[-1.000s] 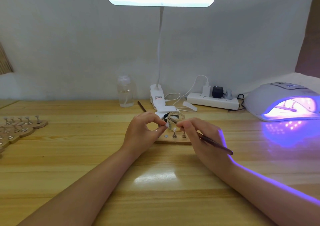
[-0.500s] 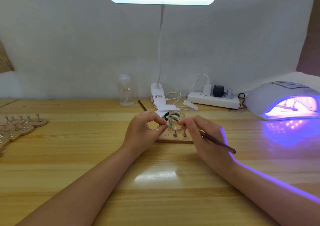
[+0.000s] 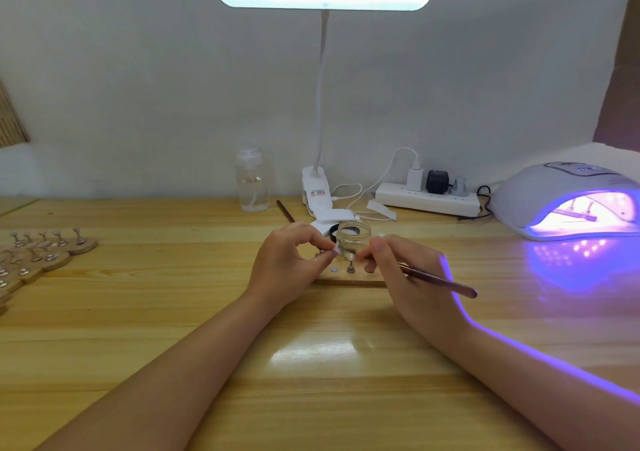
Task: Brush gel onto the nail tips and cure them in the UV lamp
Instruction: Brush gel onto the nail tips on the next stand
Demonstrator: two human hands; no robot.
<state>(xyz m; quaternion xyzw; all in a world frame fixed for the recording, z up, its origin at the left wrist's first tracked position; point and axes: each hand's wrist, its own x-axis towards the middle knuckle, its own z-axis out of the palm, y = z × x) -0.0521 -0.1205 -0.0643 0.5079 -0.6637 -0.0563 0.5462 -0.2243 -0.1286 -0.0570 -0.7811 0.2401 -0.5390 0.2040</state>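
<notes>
My left hand [image 3: 287, 260] pinches a small nail tip [image 3: 334, 250] between thumb and fingers, just above a wooden holder board [image 3: 346, 279] with metal pegs. My right hand [image 3: 405, 270] grips a thin brown brush [image 3: 440, 281], its handle pointing right; the bristle end is hidden behind my fingers near the nail tip. A clear glass gel jar [image 3: 353, 237] stands open right behind both hands. The UV lamp [image 3: 568, 201] glows purple at the right, with a holder and nail tips inside.
Several wooden holders with nail tips [image 3: 41, 256] lie at the left edge. A clear pump bottle [image 3: 252, 187], a clip desk lamp [image 3: 320, 194], a power strip [image 3: 427, 197] and a second brush [image 3: 285, 211] sit along the back of the wooden table [image 3: 173, 312].
Both hands stay together over the holder board; the right hand and brush shifted only slightly. The view has drifted a little.
</notes>
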